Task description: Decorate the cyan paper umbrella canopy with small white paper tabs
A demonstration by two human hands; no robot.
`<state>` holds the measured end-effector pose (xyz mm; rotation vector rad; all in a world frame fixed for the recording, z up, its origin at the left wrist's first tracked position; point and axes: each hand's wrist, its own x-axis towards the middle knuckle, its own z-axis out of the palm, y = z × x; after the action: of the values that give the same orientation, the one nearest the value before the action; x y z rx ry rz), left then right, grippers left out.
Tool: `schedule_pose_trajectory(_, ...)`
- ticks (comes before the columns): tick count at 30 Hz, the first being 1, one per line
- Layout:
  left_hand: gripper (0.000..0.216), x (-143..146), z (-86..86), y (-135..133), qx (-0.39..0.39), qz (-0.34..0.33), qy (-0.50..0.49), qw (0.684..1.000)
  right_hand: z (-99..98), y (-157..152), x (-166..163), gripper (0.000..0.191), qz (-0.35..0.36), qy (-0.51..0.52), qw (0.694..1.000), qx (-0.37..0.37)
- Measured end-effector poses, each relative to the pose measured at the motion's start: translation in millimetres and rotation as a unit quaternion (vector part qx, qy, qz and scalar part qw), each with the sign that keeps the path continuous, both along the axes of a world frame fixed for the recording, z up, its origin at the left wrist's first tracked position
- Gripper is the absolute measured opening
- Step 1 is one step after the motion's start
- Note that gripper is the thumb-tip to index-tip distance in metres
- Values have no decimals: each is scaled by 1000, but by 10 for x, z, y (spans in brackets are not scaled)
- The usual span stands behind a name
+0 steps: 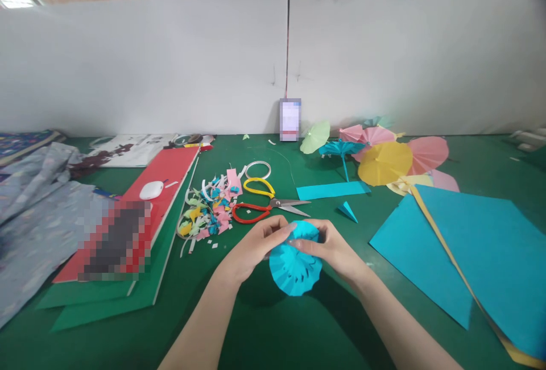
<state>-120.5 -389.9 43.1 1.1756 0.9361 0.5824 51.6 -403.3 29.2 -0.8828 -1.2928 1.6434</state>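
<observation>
**A:** What's in the hands?

**B:** Both are on a round pleated cyan paper canopy (294, 273), front-centre of the green bench (273, 336). Can't tell if it rests on the bench or sits just above it. It has small cut notches near the middle.

**A:** Grip?

**B:** The left hand (256, 245) has its grip closed on the upper-left edge, fingers curled over the top. The right hand (330, 248) has its grip closed on the upper-right, fingertips pinching approx. at the centre. The hands nearly meet above it.

**A:** What's nearest?

**B:** Scissors w/ one red and one yellow handle (264, 202) lie just behind the left hand, blades pointing right. Left of them is a heap of mixed-colour paper scraps (209, 208), and behind them a white tape ring (257, 170). A small folded cyan paper triangle (348, 211) sits just beyond the right hand, w/ a flat cyan paper strip (333, 190) behind it.

**A:** Farther out?

**B:** On the right, large cyan paper sheets (464, 250) w/ a yellow edge showing. At the back right are finished paper umbrellas: yellow (385, 162), pink (426, 154), pale green (315, 137) etc. On the left is a red sheet (170, 171) lying on green ones, w/ a small white oval object (151, 190) on top. A white partition wall (170, 63) stands behind the bench.
</observation>
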Motion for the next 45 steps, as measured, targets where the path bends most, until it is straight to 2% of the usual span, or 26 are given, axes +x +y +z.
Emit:
schedule_pose_trajectory(8, 40, -32, 4, 25, 24, 31, 26, 999, 27, -28, 15, 20, 32, -26, 999, 13)
schedule_pose_trajectory(15, 37, -20, 37, 15, 46, 8, 23, 999, 51, -33, 37, 18, 49, -67, 996, 35)
schedule_pose_trajectory(22, 31, -43, -18, 21, 4, 0, -1, 1000, 55, -11, 34, 20, 35, -71, 996, 50)
schedule_pose_trajectory(30, 34, 18, -27, 9, -61, 12, -73, 995, 60, -16, 39, 18, 27, -69, 996, 58)
schedule_pose_trajectory(38, 29, 74, -30, -5, -141, 63, -133, 979, 19, -24, 21, 16, 6, -54, 997, 54)
schedule_pose_trajectory(45, 26, 90, -57, -9, -151, 82, -151, 973, 30, -28, 29, 13, 11, -35, 998, 50)
